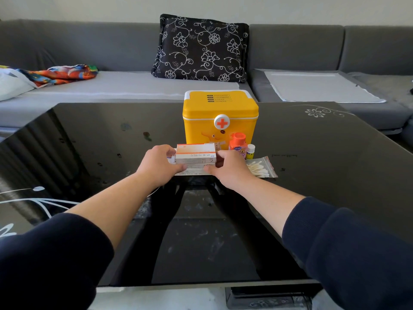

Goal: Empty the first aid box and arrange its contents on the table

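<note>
The yellow first aid box (220, 117) stands closed on the black glass table (201, 242), a red cross on its round latch. In front of it lies a stack of medicine cartons (196, 155), white with orange bands. My left hand (158, 165) grips the stack's left end and my right hand (230, 167) grips its right end. To the right stand an orange-capped bottle (238, 145) and a small white-capped bottle (250, 151). A clear zip bag of cotton swabs (260, 167) lies flat beside my right hand.
A grey sofa (111, 48) runs behind the table, with a black floral cushion (201, 49) and a colourful cloth (60, 74) on the left seat. The table's near edge (201, 284) lies close to me.
</note>
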`<action>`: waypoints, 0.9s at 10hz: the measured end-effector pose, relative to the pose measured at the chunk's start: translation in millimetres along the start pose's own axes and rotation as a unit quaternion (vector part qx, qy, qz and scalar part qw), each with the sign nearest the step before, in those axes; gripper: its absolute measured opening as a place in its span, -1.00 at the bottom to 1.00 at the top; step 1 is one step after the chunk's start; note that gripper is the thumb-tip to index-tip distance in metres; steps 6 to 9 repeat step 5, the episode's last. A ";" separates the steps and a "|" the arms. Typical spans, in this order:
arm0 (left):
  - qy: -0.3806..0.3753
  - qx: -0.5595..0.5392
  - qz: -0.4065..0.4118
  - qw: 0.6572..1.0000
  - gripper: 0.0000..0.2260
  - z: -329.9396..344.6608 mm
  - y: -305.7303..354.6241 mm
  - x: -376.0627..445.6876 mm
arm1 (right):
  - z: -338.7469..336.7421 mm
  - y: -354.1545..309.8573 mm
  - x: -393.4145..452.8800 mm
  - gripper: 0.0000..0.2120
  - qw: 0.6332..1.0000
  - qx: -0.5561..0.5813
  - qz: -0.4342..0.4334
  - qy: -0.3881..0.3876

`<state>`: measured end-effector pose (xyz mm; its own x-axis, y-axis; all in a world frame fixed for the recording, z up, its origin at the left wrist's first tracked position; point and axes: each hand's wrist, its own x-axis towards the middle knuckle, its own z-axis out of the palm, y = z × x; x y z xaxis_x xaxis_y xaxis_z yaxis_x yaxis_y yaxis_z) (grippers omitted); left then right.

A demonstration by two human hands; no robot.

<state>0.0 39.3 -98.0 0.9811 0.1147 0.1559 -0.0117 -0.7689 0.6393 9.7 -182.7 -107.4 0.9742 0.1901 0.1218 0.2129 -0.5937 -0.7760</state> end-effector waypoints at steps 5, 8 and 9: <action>0.005 -0.016 0.012 1.000 -0.30 -5.3 6.4 -0.5 | -5.0 -3.1 -1.7 -0.58 1.000 0.011 0.012 0.002; 0.005 -0.016 0.012 1.000 -0.30 -5.3 6.4 -0.5 | -5.0 -3.1 -1.7 -0.58 1.000 0.011 0.012 0.002; 0.005 -0.016 0.012 1.000 -0.30 -5.3 6.4 -0.5 | -5.0 -3.1 -1.7 -0.58 1.000 0.011 0.012 0.002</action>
